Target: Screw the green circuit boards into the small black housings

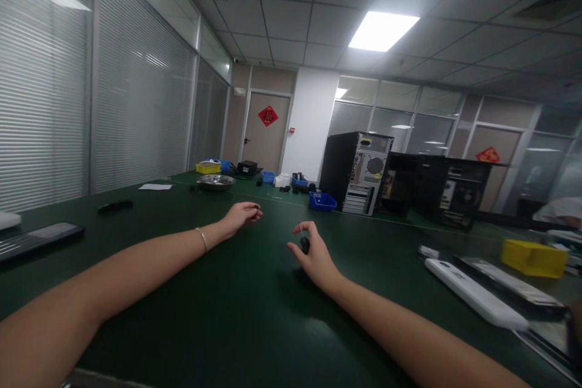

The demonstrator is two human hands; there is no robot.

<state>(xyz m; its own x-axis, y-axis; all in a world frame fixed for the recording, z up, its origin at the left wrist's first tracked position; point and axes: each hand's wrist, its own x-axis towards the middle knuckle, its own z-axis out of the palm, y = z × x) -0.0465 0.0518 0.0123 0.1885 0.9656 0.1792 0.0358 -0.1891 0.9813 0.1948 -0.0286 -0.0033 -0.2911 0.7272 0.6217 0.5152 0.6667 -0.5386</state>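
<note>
The right hand (313,254) pinches a small black tool (304,245); the left hand (240,216) is curled around something tiny on the green tabletop (218,309).

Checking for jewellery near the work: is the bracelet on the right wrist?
No, the bracelet is on the left wrist, while the right hand has a bare wrist.

Both hands rest on the table (227,315), computer cases (357,173) behind, keyboard (39,239) far left.
</note>
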